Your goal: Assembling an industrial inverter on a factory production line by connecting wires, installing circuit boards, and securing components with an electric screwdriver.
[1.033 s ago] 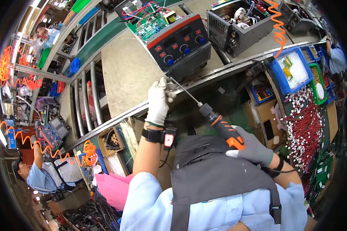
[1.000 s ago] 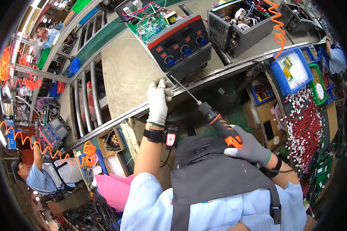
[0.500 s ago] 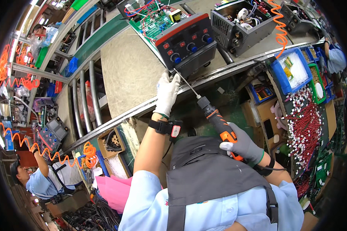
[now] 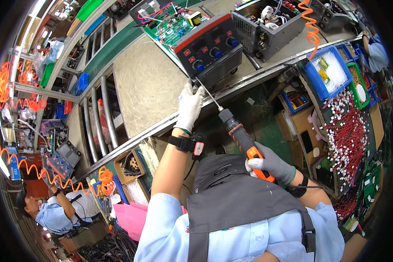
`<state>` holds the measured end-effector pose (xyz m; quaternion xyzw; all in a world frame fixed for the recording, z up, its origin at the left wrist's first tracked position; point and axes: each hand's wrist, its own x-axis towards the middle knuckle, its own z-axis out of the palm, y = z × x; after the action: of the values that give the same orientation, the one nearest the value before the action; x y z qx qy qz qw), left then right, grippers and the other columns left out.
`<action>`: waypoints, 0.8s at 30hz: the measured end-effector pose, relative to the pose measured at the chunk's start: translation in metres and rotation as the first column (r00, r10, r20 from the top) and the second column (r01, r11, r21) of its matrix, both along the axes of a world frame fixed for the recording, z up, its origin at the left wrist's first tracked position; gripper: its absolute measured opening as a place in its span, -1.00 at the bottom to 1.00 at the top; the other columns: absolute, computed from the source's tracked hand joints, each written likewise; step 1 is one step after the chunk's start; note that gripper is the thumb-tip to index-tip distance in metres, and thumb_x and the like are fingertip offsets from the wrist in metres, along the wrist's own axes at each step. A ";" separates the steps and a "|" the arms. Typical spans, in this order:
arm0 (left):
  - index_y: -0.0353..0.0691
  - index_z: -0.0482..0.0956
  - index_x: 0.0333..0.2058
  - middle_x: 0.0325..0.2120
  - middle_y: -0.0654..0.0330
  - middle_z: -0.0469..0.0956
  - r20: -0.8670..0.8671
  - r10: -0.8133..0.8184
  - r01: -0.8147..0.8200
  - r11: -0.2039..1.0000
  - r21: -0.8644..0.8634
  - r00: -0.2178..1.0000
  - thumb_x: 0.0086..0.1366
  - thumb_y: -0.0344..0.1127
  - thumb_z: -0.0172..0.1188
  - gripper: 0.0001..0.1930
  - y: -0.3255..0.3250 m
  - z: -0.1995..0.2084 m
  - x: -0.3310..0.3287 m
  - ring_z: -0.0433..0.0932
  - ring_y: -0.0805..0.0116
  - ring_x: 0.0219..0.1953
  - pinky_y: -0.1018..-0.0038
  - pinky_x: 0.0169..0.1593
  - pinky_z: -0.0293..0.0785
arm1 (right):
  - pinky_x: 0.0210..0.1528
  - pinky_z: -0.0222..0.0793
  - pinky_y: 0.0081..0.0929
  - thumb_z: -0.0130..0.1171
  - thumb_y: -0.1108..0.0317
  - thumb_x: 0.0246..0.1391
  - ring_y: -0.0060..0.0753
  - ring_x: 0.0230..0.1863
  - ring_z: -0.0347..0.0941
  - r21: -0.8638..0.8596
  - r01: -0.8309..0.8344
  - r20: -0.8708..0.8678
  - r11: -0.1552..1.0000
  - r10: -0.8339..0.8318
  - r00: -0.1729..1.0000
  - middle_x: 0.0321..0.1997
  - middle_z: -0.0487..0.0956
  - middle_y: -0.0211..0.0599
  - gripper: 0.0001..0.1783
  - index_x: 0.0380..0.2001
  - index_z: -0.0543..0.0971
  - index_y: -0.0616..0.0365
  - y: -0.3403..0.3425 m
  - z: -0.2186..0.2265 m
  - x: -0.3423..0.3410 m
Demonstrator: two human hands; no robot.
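In my right hand (image 4: 273,163), in a grey glove, is an orange and black power screwdriver (image 4: 240,133). Its long thin bit slants up and left to the lower front corner of a welding machine (image 4: 212,48). That machine has a black control panel with blue knobs, an orange-red top edge and a bare green circuit board (image 4: 172,28) behind the panel. My left hand (image 4: 190,105), in a white glove, is at the same corner, its fingers closed close to the bit's tip. Whatever lies between those fingertips is too small to make out.
The machine stands on a worn board (image 4: 139,87) on a roller line (image 4: 98,113). Another open grey housing (image 4: 270,32) stands to the right. A blue bin (image 4: 329,72) and red wire bundles (image 4: 347,135) are on the right bench. A co-worker (image 4: 59,209) is at left; orange coiled hoses (image 4: 310,28) hang nearby.
The power screwdriver and my right hand have shifted slightly left. My left hand stays at the machine's corner. The co-worker at left has moved an arm.
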<state>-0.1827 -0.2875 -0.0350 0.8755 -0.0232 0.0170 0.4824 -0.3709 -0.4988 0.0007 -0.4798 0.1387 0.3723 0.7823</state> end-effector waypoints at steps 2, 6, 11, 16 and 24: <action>-0.42 0.33 0.09 -0.14 -0.08 0.56 -0.089 -0.026 0.020 0.998 -0.065 0.996 0.22 -0.31 0.11 -0.51 -0.001 0.001 0.001 0.54 0.22 -0.07 0.41 0.01 0.40 | -0.50 0.40 -0.59 0.25 0.32 -0.07 -0.58 -0.51 0.39 -0.004 -0.008 -0.004 1.000 0.008 1.000 -0.43 0.43 -0.34 -0.48 -0.03 0.30 0.13 -0.002 -0.001 0.001; -0.42 0.32 0.10 -0.13 -0.07 0.56 -0.056 -0.029 0.027 0.999 -0.047 0.998 0.22 -0.31 0.11 -0.50 -0.005 0.003 0.001 0.54 0.21 -0.08 0.40 0.01 0.41 | -0.55 0.38 -0.59 0.23 0.32 -0.05 -0.55 -0.60 0.40 0.048 -0.017 0.022 0.999 0.015 1.000 -0.46 0.43 -0.34 -0.49 -0.04 0.29 0.12 -0.006 -0.004 0.001; -0.37 0.29 0.13 -0.13 -0.04 0.56 -0.056 -0.041 0.040 0.999 -0.012 0.998 0.21 -0.36 0.09 -0.50 -0.010 0.006 -0.001 0.55 0.21 -0.10 0.37 -0.03 0.42 | -0.57 0.38 -0.59 0.24 0.29 -0.05 -0.54 -0.62 0.41 0.009 -0.009 0.035 1.000 0.009 0.999 -0.47 0.43 -0.35 -0.49 -0.05 0.29 0.12 -0.012 -0.001 0.004; -0.39 0.30 0.12 -0.12 -0.08 0.54 -0.038 -0.032 0.032 0.999 -0.009 0.999 0.21 -0.33 0.11 -0.49 -0.011 0.002 -0.001 0.53 0.18 -0.04 0.38 0.03 0.40 | -0.57 0.40 -0.59 0.29 0.26 -0.08 -0.56 -0.61 0.41 -0.015 -0.044 0.024 0.999 0.044 0.999 -0.48 0.41 -0.37 -0.43 -0.03 0.28 0.12 -0.016 0.003 0.006; -0.42 0.27 0.13 -0.05 -0.07 0.50 -0.092 -0.002 0.005 0.999 0.034 0.996 0.26 -0.24 0.12 -0.46 -0.002 -0.016 0.001 0.46 0.19 0.03 0.36 0.09 0.34 | -0.51 0.37 -0.61 0.39 0.21 -0.18 -0.61 -0.55 0.40 -0.166 -0.076 0.136 0.983 0.099 0.986 -0.32 0.41 -0.34 -0.27 0.04 0.28 0.16 -0.024 -0.003 -0.001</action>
<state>-0.1816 -0.2894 -0.0509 0.8835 -0.0029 -0.0245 0.4678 -0.3719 -0.5225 -0.0021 -0.5723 0.0903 0.3585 0.7320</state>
